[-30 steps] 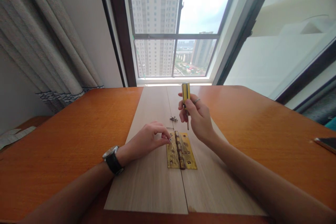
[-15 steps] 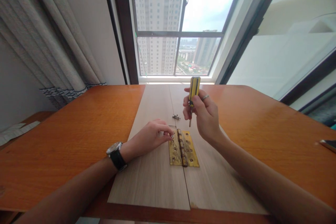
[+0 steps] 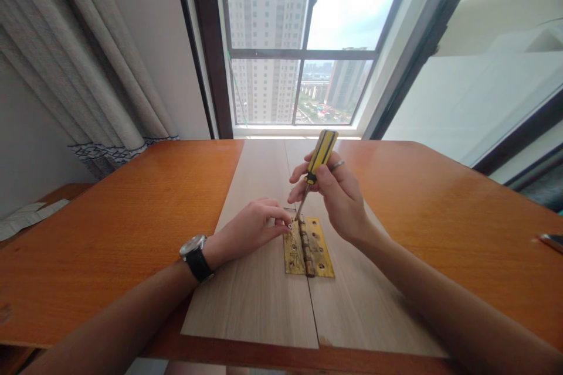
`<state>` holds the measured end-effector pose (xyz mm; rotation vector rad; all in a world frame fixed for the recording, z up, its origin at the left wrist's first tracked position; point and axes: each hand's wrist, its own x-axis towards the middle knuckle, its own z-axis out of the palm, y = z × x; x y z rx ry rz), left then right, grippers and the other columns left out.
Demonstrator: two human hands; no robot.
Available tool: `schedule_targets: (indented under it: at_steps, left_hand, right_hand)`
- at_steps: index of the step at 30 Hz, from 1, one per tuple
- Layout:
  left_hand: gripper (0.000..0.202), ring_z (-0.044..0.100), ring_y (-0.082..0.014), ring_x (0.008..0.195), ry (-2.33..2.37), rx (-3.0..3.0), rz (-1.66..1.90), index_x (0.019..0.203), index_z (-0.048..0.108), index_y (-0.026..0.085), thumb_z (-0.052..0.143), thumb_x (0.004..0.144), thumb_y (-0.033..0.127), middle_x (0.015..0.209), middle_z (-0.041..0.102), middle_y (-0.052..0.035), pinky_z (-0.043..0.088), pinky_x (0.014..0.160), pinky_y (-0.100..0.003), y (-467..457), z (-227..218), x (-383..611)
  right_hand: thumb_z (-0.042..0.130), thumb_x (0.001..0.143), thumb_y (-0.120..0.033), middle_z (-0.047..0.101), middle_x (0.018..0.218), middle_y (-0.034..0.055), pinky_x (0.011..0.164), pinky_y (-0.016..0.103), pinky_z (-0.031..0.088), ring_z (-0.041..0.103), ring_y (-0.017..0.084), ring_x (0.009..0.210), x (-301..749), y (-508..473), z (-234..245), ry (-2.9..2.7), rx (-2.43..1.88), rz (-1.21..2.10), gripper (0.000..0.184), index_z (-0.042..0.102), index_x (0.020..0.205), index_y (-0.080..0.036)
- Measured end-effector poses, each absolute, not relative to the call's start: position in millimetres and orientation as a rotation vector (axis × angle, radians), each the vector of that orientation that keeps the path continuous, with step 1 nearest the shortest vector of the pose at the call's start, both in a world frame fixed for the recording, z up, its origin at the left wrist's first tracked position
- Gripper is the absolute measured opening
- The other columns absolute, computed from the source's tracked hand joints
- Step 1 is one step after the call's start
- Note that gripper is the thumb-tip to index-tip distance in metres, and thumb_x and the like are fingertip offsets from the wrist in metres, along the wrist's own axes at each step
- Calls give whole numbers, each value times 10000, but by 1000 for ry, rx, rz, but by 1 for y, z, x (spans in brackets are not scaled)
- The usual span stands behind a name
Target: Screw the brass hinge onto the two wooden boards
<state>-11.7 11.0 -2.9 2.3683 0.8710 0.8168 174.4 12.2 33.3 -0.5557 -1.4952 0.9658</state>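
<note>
My right hand (image 3: 345, 196) grips a yellow and black screwdriver (image 3: 322, 155) by its handle. The shaft slants down to the left, its tip close to the upper left part of a brass hinge (image 3: 326, 263). My left hand (image 3: 250, 224), with a watch on the wrist, is closed in a pinch at the hinge's left leaf. Between thumb and forefinger shows the small round head of a screw (image 3: 290, 227), at the top of that leaf. The hinge lies opened flat, its knuckle along the seam between two pale boards (image 3: 255, 299). Several holes show in both leaves.
The boards lie on an orange-brown wooden table (image 3: 132, 228). A dark object (image 3: 552, 241) sits at the table's right edge. Ahead is a window (image 3: 303, 54), with a grey curtain (image 3: 88, 58) to the left.
My right hand has moved slightly left and tilted the screwdriver, bringing its tip down to the hinge's upper left part. It now covers the loose screws behind. My left hand stays in place.
</note>
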Motion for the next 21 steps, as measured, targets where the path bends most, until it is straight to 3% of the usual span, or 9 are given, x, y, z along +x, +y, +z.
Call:
schedule_targets:
  at_steps: [8, 13, 21]
  left_hand:
    - [81, 624, -177, 894, 847, 2359, 764, 848, 726, 170, 679, 913, 159, 926, 691, -41, 498, 835, -288, 13, -4, -13]
    - [59, 600, -156, 821, 852, 2364, 796, 894, 750, 180, 699, 904, 154, 829, 650, -10, 468, 776, -258, 14, -7, -13]
    - [67, 581, -131, 764, 844, 2368, 811, 837, 733, 165, 706, 893, 141, 801, 628, 3, 459, 747, -240, 14, -7, -13]
  right_hand:
    - [539, 998, -506, 697, 923, -6, 614, 317, 582, 685, 128, 605, 177, 10, 30, -1562, -531, 1042, 269, 488, 1089, -258]
    - [555, 997, -492, 693, 866, -23, 510, 261, 537, 665, 109, 535, 177, 12, 29, -1588, -520, 1019, 256, 490, 1070, -255]
    - [537, 1016, -454, 681, 852, -30, 507, 260, 529, 695, 121, 558, 177, 10, 28, -1586, -482, 1032, 212, 491, 1080, -257]
